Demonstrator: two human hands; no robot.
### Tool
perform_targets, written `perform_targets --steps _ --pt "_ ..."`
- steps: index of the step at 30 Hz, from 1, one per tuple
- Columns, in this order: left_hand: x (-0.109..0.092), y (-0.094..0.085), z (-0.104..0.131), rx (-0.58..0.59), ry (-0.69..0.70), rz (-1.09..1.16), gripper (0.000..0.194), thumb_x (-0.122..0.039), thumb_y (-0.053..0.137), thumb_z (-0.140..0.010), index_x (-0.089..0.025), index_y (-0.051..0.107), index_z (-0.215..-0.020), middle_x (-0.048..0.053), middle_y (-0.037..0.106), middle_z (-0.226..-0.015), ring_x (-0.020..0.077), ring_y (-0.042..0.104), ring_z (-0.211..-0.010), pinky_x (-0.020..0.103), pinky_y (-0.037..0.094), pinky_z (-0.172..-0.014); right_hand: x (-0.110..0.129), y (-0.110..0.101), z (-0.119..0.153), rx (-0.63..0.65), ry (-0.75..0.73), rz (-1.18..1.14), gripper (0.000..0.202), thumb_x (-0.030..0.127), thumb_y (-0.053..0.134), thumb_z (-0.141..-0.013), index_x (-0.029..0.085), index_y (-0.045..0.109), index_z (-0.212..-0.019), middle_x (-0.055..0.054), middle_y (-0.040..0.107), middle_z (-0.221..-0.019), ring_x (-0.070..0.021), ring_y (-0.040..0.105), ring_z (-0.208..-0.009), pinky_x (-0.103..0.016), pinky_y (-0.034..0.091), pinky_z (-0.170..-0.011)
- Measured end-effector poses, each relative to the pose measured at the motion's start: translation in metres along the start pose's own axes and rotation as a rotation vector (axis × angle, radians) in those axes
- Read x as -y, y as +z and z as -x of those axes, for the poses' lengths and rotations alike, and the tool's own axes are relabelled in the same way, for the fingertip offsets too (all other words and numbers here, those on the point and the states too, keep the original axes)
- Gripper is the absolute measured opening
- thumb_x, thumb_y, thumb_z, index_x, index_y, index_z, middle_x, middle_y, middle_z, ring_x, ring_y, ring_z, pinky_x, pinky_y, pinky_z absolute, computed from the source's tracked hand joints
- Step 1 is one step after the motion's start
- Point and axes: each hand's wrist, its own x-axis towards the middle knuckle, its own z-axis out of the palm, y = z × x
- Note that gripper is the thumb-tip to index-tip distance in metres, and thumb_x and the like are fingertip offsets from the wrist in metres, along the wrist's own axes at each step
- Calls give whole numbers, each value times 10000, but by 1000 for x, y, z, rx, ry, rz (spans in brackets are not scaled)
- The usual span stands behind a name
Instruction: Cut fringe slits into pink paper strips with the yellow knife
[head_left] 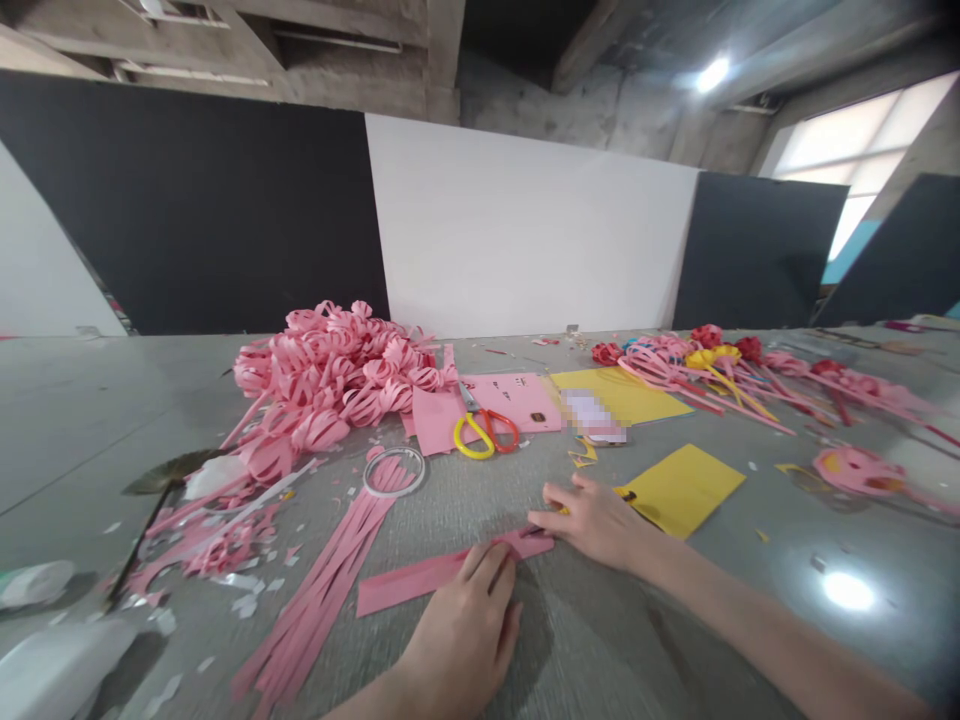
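A folded pink paper strip (409, 583) lies slantwise on the grey table in front of me. My left hand (469, 620) presses on it, fingers close together and bent over its middle. At the strip's right end, my right hand (596, 518) is closed around a slim yellow-and-black tool (627, 494), apparently a craft knife, mostly covered by the fingers. Its dark tip seems to touch the paper. Left of the strip lies a bundle of narrow pink paper strips (330, 590), with a roll of clear tape (394, 471) on its upper end.
Beyond my hands are scissors (486, 436) on pink sheets (517, 398), a phone (596, 414) and yellow paper (694, 488). Pink paper flowers (337, 375) pile up at back left; more paper flowers (697, 365) lie right. Scraps litter the left. Panels (525, 230) stand behind.
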Motion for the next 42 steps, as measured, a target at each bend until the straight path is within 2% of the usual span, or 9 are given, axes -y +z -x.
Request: perform_targets --steps 6,18,24,30,34,42 --pt "1 3 0 -31 11 -11 347 -144 403 -787 -131 473 -1127 115 522 -1138 236 454 -1075 379 432 -871 -2 0 3 -12 7 -11 230 162 376 -862 260 542 -987 -19 509 -859 -118 466 -655 -285 301 -655" --pt "1 3 0 25 -7 -24 370 -142 406 -791 -111 450 -1157 116 498 -1161 243 425 -1094 372 424 -882 -9 1 8 -1 19 -5 234 211 345 -888 257 555 -979 -15 516 -855 -114 468 -633 -290 314 -659" --pt "0 2 1 10 -13 0 344 -132 390 -799 -134 448 -1138 101 497 -1128 226 445 -1050 353 453 -840 -21 -9 16 23 104 -101 222 256 376 -874 256 555 -1007 -29 501 -857 -136 481 -728 -299 332 -707" --pt "-4 -1 0 21 -85 -81 289 -143 393 -803 -154 495 -1073 113 484 -1079 248 473 -982 390 465 -791 -15 -25 7 -106 289 -202 260 262 358 -868 237 555 -1036 -40 482 -847 -131 475 -721 -284 351 -708" --pt "-5 0 0 37 -74 -68 294 -127 381 -805 -136 487 -1080 107 500 -1072 235 473 -997 363 465 -806 -2 -26 1 -98 231 -167 251 257 360 -872 247 565 -1017 -36 469 -833 -129 463 -710 -280 345 -699" --pt "-2 6 2 -9 -19 -90 286 -130 386 -800 -96 498 -1061 130 518 -1090 252 462 -1048 362 450 -853 13 -12 -4 -84 83 -6 241 243 362 -879 233 554 -1025 -61 485 -852 -146 468 -737 -293 333 -688"
